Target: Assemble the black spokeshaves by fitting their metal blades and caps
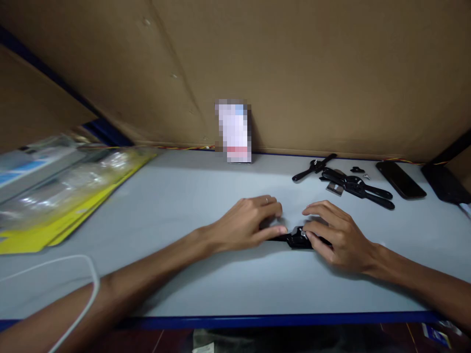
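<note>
Spokeshave [294,241] lies on the tabletop [235,284], between the two hands. Left hand [245,223] is at its left handle [280,238], fingers bent and thumb beside it; whether they grip it, I cannot tell. Right hand [334,239] has thumb and forefinger close together at its silver screw [303,233], middle finger raised; a firm pinch cannot be made out. Behind the spokeshave stands a pixelated screen [237,130]; behind it to the right lie other spokeshaves [352,184] and a phone [401,180].
</note>
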### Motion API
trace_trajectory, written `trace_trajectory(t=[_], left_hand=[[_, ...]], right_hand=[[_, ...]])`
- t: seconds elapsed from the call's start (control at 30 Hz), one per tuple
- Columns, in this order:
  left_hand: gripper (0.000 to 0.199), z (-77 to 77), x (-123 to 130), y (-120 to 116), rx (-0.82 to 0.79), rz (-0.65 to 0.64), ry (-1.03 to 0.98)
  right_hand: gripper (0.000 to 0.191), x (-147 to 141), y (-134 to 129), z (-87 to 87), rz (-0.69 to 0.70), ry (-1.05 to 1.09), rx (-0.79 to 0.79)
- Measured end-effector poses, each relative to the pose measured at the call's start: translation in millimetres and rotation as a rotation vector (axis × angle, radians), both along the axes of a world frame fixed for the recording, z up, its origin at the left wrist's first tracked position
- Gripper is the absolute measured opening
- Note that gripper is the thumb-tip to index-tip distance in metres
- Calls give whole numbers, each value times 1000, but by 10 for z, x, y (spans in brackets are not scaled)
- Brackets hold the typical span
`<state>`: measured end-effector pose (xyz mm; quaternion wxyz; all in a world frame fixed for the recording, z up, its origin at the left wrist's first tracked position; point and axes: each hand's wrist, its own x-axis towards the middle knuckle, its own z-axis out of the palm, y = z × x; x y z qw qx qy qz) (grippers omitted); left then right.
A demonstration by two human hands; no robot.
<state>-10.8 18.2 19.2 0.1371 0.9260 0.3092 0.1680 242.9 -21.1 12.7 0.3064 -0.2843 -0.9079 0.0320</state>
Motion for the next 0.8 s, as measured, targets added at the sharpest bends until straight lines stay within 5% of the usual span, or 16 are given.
trace_trajectory(t=[0.13,0.27,0.37,0.8], left_hand=[[32,46,-183,343,54,358,-197],[18,24,-468,695,259,628,-187],[4,-38,-637,847,288,716,-106],[17,-177,-659,879,238,745,59]], right_hand=[[20,3,-1,-27,-3,-2,28],[23,11,5,-39,1,13,32],[22,10,11,-37,11,20,28],[23,-3,9,-21,-7,22,10]])
